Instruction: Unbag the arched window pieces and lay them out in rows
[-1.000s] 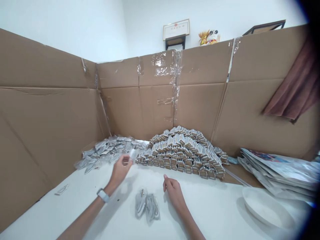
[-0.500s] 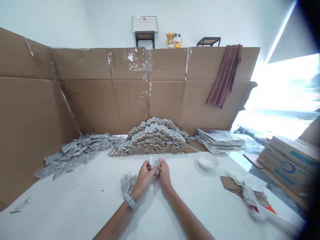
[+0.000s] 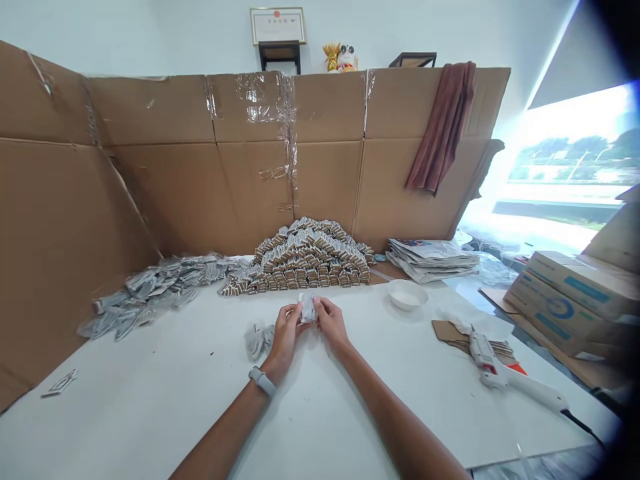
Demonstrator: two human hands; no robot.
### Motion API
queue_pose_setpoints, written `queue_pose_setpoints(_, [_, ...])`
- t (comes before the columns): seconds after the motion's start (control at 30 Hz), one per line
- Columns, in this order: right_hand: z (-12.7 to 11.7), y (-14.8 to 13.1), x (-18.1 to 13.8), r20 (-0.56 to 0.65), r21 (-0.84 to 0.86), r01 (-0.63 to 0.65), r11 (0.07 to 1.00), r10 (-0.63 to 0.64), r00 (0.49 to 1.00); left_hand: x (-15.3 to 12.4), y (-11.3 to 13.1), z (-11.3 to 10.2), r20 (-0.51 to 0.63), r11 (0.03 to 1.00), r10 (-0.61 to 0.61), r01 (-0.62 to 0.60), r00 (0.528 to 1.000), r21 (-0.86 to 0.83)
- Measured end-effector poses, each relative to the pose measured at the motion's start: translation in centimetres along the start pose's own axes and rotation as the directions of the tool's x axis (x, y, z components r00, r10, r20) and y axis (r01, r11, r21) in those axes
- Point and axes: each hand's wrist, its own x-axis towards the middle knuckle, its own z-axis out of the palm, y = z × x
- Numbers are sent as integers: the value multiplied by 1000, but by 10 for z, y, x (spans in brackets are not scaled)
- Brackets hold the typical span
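Around you, brown cardboard walls close off the left and back of the white tabletop. Against the back one stands a tall mound of small grey-and-tan pieces, directly beyond your hands; to its left spreads a loose, low heap of grey pieces in clear plastic. On your right you have a shallow round white bowl, a stack of pale flat sheets behind it, and, nearer you, a white glue gun with a dark cord leaning across flat brown cardboard scraps. A maroon cloth hangs over the back wall. Just beside your left hand sits a grey plastic-wrapped bundle, partly covered by that hand.

The small pale grey piece in clear wrapping is between your two hands, at the fingertips, in front of the mound. Your left hand has its fingers curled and pinches the left edge; your right hand, equally bent, grips the right edge.

The wrapping looks thin and glossy, the held piece roughly rectangular. The mound shows tight rows of thin layered edges, while the heap lies slack and crinkled.
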Motion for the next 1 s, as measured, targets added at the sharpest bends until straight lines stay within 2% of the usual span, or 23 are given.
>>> queue_pose_setpoints(0.23, [-6,-7,0,17,-95,90,991,-89,996,-1,-2,2,21,998,-42,43,999,-42])
queue_pose_setpoints(0.43, [-4,-8,1,108,-113,104,988,-92,990,0,-4,-1,37,995,-20,24,999,-94])
queue_pose_setpoints(0.53, [-6,-11,0,144,-154,153,976,-131,981,1,-3,-2,53,991,-25,32,998,-133])
queue_pose_setpoints(0.67, [-8,-15,-2,135,-203,231,951,-207,969,1,-4,-4,56,984,-48,57,997,-168])
queue_pose_setpoints(0.8, [-6,-19,-1,112,-207,257,944,-238,965,0,-5,0,46,978,-66,74,997,-196])
queue_pose_setpoints(0.93, [-3,-28,-4,128,-240,307,921,-283,950,-3,1,5,95,894,-203,224,975,-387])
queue_pose_setpoints(1.0, [-2,-33,-6,117,-271,340,901,-320,940,-3,4,6,81,838,-287,291,955,-461])
